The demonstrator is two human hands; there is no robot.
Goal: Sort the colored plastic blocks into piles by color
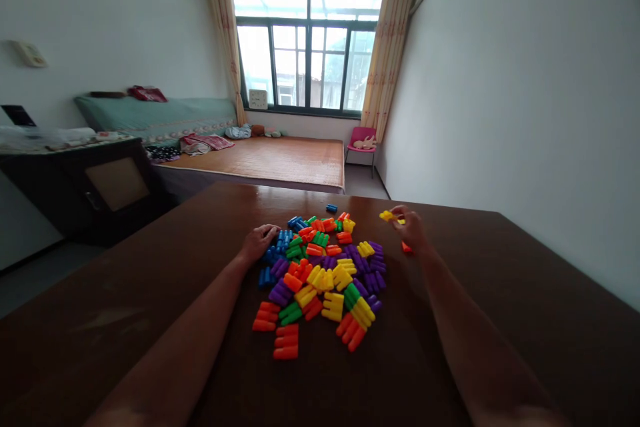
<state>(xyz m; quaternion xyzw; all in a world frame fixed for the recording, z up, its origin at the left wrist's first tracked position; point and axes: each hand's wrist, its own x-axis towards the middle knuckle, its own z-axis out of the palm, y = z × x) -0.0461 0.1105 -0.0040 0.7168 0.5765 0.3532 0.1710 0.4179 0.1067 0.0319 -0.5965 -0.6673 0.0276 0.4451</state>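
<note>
A loose pile of plastic blocks in orange, yellow, green, blue and purple lies on the brown table. My left hand (261,242) rests at the pile's left edge, beside the blue blocks (285,240); its fingers are together, and whatever they may hold is hidden. To the right of the pile, my right hand (409,225) has its fingers closed on a yellow block (388,216). Just below that hand lies an orange block (407,248), partly covered by the wrist. Yellow blocks (333,305) and orange blocks (286,341) form the near side of the pile.
The dark brown table (165,267) extends around the pile. One blue block (331,208) lies apart near the far edge. Beyond the table stand a bed (280,160) and a pink chair (361,137). A dark cabinet (117,183) is at the left.
</note>
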